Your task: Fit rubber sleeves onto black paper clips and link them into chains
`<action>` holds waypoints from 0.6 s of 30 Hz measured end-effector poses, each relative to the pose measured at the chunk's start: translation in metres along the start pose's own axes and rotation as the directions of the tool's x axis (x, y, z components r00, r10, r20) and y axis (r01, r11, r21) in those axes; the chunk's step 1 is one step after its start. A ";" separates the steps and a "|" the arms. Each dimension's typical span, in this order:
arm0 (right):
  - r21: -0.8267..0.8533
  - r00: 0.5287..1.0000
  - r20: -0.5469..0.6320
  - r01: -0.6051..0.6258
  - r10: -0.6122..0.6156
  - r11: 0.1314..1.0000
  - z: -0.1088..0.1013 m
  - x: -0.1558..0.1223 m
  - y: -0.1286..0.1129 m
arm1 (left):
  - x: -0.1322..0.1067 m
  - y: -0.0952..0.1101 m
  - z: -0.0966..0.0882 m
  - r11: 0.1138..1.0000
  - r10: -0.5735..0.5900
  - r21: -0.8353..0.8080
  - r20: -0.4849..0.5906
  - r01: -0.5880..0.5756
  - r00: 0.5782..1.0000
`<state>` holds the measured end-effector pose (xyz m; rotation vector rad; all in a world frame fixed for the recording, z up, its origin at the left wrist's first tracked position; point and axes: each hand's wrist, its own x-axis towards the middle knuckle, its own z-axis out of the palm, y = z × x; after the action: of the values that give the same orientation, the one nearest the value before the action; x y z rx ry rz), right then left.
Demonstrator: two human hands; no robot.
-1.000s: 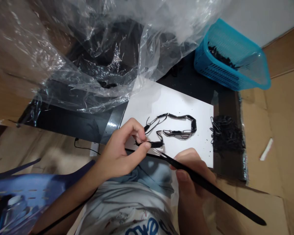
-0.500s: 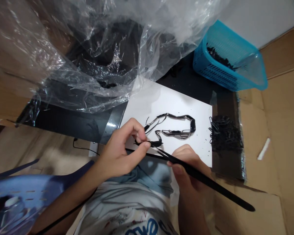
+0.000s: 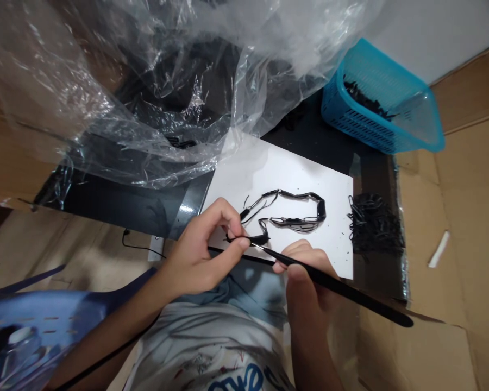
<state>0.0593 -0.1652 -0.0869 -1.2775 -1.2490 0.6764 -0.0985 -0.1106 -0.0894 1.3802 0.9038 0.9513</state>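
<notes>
My left hand [image 3: 212, 244] pinches the near end of a black wire assembly [image 3: 297, 222] between thumb and forefinger. The assembly lies in a long loop of thin black wires and flat black segments on a white board [image 3: 244, 163]. Black tweezers [image 3: 338, 282] are gripped in my right hand [image 3: 309, 266], slanting from lower right to upper left. Their bare metal tips are together and reach the black end piece [image 3: 259, 239] beside my left thumb. Whether anything is caught between the tips is too small to tell.
A blue plastic basket [image 3: 391, 122] with black pieces stands at the back right. Right of the board lies a pile of small black looped parts [image 3: 375, 222]. Clear plastic sheeting [image 3: 155, 108] hangs over the far left. A blue-violet plastic chair [image 3: 61, 309] is at lower left.
The tweezers' prongs, apart before, have come together at the tips. My right hand and the tweezers' rear end have shifted slightly left and up. My left hand stays nearly in place.
</notes>
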 end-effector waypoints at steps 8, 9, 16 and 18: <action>0.418 0.919 0.051 -0.376 0.392 0.827 0.019 0.006 0.001 | -0.002 -0.001 0.000 0.999 0.019 -0.043 0.017 -0.018 1.000; 0.457 0.906 0.081 -0.404 0.415 0.793 0.020 0.009 0.001 | -0.002 -0.001 0.000 0.999 0.017 -0.043 0.022 -0.016 1.000; 0.497 0.935 0.041 -0.325 0.352 0.804 0.007 0.024 -0.004 | 0.000 0.001 0.000 0.999 -0.005 -0.045 0.026 0.006 1.000; 0.362 0.974 -0.043 -0.190 0.220 0.912 -0.003 0.018 -0.004 | 0.000 0.000 0.000 0.999 -0.007 -0.035 0.016 0.008 1.000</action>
<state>0.0655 -0.1507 -0.0776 -1.1272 -0.8793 0.9454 -0.0983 -0.1105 -0.0889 1.3517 0.8753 0.9450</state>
